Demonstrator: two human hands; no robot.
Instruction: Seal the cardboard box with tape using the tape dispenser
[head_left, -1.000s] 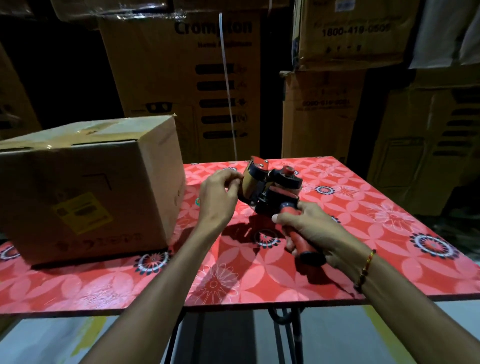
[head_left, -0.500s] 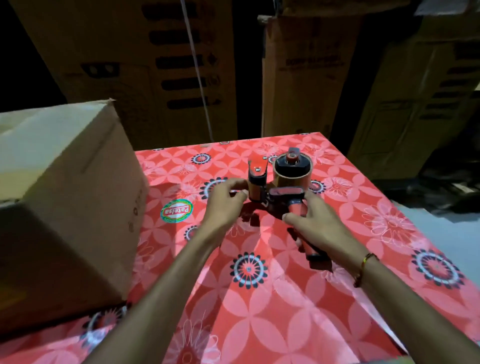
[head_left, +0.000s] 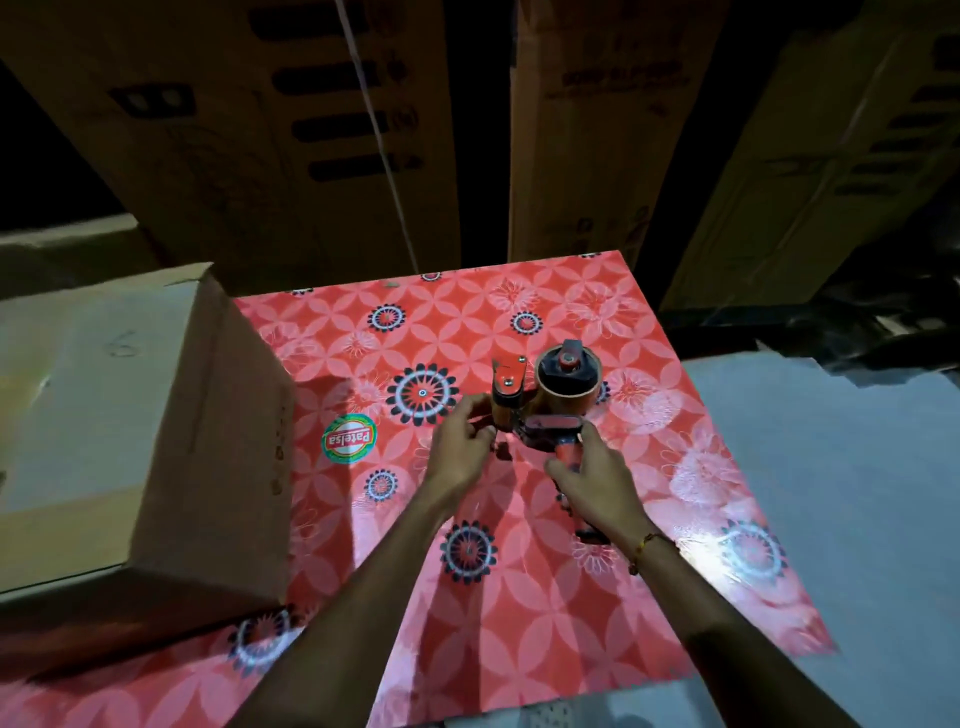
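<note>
A red and black tape dispenser (head_left: 550, 400) with a brown tape roll lies on its side on the red flowered table (head_left: 519, 597), right of centre. My right hand (head_left: 597, 480) is wrapped around its red handle. My left hand (head_left: 460, 447) pinches at the dispenser's front end by the roller; whether it holds the tape end is too small to tell. The closed cardboard box (head_left: 119, 441) stands on the table at the left, apart from both hands.
Tall stacked cartons (head_left: 291, 130) rise behind the table, with a white strap hanging over one. A round green sticker (head_left: 349, 438) sits on the tablecloth between box and dispenser. The table's right edge drops to a grey floor (head_left: 841, 493).
The view has tilted down and closer over the table. The dispenser has gone from held tilted above the table to lying flat on it, with both hands still on it.
</note>
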